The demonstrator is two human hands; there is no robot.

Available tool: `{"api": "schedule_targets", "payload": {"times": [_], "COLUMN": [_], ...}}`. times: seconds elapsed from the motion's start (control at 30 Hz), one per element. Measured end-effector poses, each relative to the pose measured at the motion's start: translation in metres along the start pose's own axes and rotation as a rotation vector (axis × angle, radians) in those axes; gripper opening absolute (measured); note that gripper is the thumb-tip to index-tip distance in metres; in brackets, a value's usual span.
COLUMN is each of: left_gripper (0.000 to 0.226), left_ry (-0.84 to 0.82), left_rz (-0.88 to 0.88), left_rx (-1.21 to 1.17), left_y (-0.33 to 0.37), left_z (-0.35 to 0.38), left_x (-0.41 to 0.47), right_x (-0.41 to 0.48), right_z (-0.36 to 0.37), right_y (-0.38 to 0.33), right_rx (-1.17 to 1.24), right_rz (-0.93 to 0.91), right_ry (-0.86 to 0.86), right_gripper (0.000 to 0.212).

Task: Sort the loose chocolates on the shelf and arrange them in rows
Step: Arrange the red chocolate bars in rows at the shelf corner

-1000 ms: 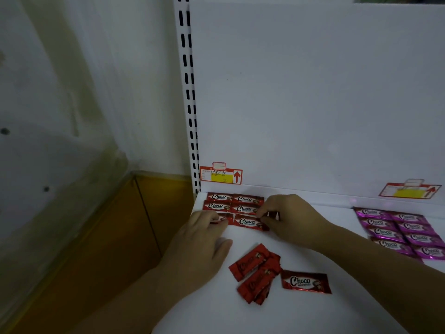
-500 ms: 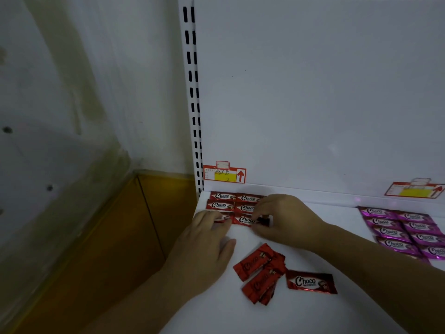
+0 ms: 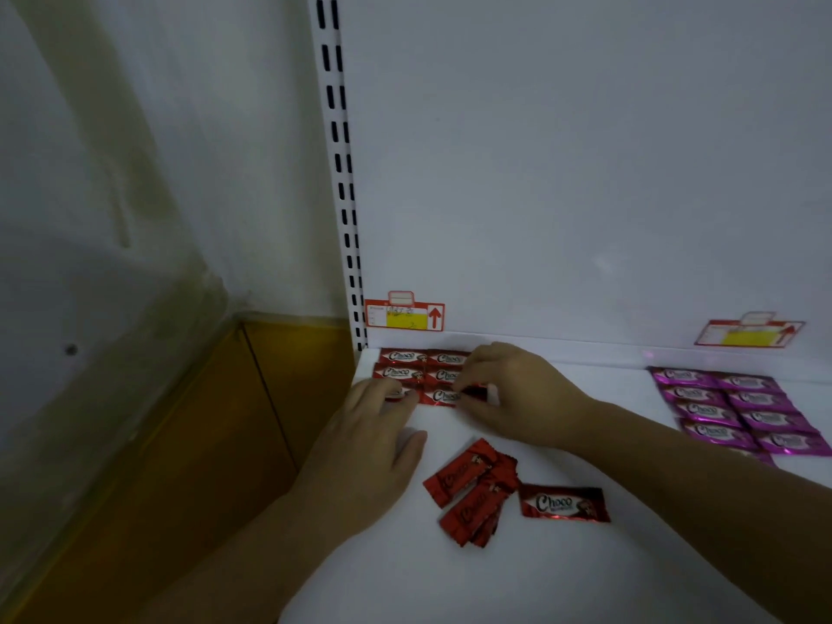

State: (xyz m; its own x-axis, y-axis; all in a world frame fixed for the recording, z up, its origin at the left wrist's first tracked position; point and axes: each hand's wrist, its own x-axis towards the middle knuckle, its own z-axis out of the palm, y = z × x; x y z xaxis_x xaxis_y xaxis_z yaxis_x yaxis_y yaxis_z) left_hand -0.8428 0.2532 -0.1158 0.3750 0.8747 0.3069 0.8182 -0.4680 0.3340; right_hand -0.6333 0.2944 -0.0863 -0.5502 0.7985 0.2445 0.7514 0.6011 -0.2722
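Observation:
Red Choco chocolates point(image 3: 405, 364) lie in neat rows at the back left corner of the white shelf point(image 3: 450, 574). My left hand point(image 3: 369, 448) rests on the shelf, its fingertips on the front left chocolate of the rows. My right hand point(image 3: 513, 391) pinches the right end of the front right red chocolate point(image 3: 443, 396). A loose pile of red chocolates point(image 3: 472, 490) lies nearer me, with one more red chocolate point(image 3: 565, 504) flat beside it on the right.
Pink chocolates point(image 3: 738, 409) are laid in rows at the right. Two red and yellow price tags point(image 3: 405, 315) stick to the white back panel. A slotted upright point(image 3: 340, 173) marks the shelf's left end; beyond it are a wall and brown floor.
My right hand slid left along the front row and closed its fingers on the right chocolate's end. The left hand barely moved.

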Motion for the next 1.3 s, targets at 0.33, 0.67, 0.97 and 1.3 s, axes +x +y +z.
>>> {"api": "schedule_targets", "payload": {"times": [0.33, 0.67, 0.97, 1.3], "left_gripper": [0.032, 0.036, 0.019, 0.014], "left_ry": [-0.283, -0.438, -0.462, -0.456], "left_rz": [0.123, 0.219, 0.219, -0.452], "left_rx": [-0.159, -0.253, -0.334, -0.970], "left_y": [0.044, 0.087, 0.096, 0.079], "left_z": [-0.015, -0.006, -0.004, -0.043], "left_x": [-0.007, -0.016, -0.018, 0.000], "right_x": [-0.075, -0.124, -0.148, -0.114], "right_z": [-0.042, -0.064, -0.091, -0.082], "right_y": [0.001, -0.011, -0.002, -0.021], "right_rx": [0.159, 0.212, 0.488, 0.697], "right_rz": [0.293, 0.495, 0.615, 0.489], "right_ry": [-0.294, -0.372, -0.245, -0.143], "right_gripper": [0.031, 0.011, 0.007, 0.014]}}
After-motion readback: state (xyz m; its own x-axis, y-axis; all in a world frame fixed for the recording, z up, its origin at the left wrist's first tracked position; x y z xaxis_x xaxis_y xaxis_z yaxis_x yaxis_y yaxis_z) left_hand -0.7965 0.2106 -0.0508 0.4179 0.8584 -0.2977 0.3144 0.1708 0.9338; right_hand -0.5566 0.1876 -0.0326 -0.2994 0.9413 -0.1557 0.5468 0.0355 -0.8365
